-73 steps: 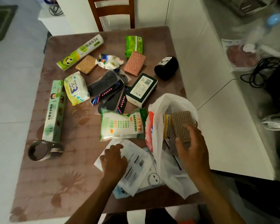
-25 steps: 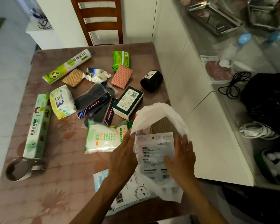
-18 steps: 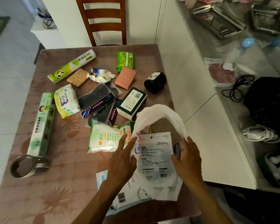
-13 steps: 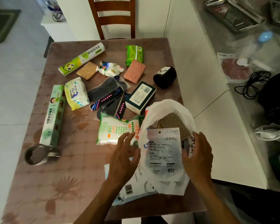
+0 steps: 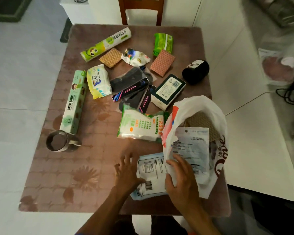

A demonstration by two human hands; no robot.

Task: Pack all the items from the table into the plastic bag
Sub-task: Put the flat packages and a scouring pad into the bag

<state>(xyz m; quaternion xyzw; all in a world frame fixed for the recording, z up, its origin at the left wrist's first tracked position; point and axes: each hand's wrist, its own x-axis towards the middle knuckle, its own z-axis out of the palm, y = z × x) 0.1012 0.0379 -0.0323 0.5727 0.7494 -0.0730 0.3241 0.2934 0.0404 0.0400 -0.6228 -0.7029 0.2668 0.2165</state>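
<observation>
Stock on the worktop (image 5: 71, 180), taken from my seat at 6 o'clock.

Packed: the plastic bag (image 5: 217, 160), thin white film printed red, lies open-mouthed at 4 o'clock. Inside it: one flat white pouch (image 5: 192, 146) with printed text, and behind that one brown waffle-textured pad (image 5: 200, 121). Two items in, by my count; most of the task is left.

In hand: my right hand (image 5: 183, 182) rests on the bag's near lip, fingers curled loosely on the film; whether it pinches the film I cannot tell. My left hand (image 5: 127, 170) is spread open, fingers splayed (blurred), at the left edge of a flat pale-blue packet (image 5: 148, 175) at 6 o'clock. I judge this one to be next.

Unpacked:
- soft glove packet (image 5: 139, 126), white and green, touching the bag at centre
- dark rigid box (image 5: 168, 90), white label, 1 o'clock
- black cylinder (image 5: 196, 72), 2 o'clock
- pink waffle pad (image 5: 163, 62) and green soft pack (image 5: 163, 42), 12 o'clock
- crumpled foil wrapper (image 5: 136, 56); tan waffle pad (image 5: 111, 57)
- film roll (image 5: 107, 44), 11 o'clock
- wipes pack (image 5: 98, 81), soft, pillow-shaped
- black insoles in clear sleeves (image 5: 131, 85), overlapping
- long green carton (image 5: 74, 102), 9 o'clock
- metal cup (image 5: 58, 141), on its side, 8 o'clock
</observation>
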